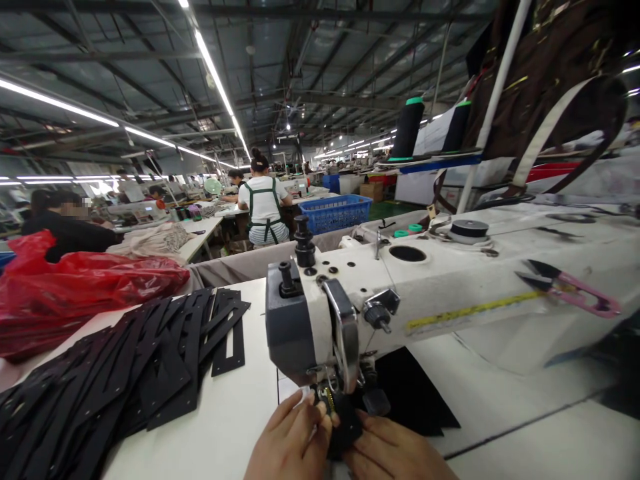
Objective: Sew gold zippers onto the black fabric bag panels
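Note:
At the foot of a white and grey sewing machine (293,320), a small black fabric piece (345,423) lies under the needle area, with a gold-toothed zipper strip (329,399) beside it. My left hand (295,437) has its fingers bent together on the left edge of the piece, by the zipper. My right hand (395,450) presses on the right side of the piece, its fingertips partly hidden under the fabric. Flat black panels (410,393) lie behind my right hand, beneath the machine arm.
Many black cut pieces (150,360) spread over the left of the table, beside a red plastic bag (90,280). Pink-handled snips (575,287) rest on the machine arm. Thread cones (407,130) stand at the upper right. A blue basket (335,212) and a seated person (263,207) are beyond.

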`<control>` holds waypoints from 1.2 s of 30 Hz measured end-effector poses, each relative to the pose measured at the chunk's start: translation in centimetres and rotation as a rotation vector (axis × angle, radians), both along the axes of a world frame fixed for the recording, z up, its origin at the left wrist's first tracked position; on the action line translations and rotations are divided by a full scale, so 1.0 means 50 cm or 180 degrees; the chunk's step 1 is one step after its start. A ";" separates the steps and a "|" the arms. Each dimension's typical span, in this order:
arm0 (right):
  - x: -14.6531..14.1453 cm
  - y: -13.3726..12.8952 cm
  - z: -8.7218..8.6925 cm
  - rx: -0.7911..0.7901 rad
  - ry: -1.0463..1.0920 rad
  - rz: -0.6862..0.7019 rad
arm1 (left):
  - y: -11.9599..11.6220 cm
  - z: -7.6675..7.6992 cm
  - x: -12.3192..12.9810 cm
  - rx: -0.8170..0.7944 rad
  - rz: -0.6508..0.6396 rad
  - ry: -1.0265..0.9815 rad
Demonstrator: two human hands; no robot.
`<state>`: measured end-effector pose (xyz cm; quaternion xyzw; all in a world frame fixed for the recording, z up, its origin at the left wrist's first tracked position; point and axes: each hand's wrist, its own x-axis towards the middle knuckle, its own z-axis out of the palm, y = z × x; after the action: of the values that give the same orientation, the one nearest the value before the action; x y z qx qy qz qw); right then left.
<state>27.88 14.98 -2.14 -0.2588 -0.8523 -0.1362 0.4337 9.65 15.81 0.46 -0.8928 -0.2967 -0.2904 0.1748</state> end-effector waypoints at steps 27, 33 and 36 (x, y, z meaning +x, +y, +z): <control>0.009 0.004 0.017 -0.0536 -0.0118 -0.0188 | 0.003 0.018 -0.002 -0.0022 0.0003 0.0029; 0.010 0.009 0.023 -0.0611 -0.0323 -0.0146 | 0.010 0.017 0.006 0.0005 0.0022 -0.0078; 0.015 0.008 0.026 -0.0626 -0.0474 -0.0202 | 0.008 0.017 0.005 -0.0099 0.0026 -0.0007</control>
<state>28.61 15.37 -0.84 -0.3160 -0.8828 -0.0844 0.3373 9.91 16.21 1.33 -0.8939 -0.3050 -0.2860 0.1617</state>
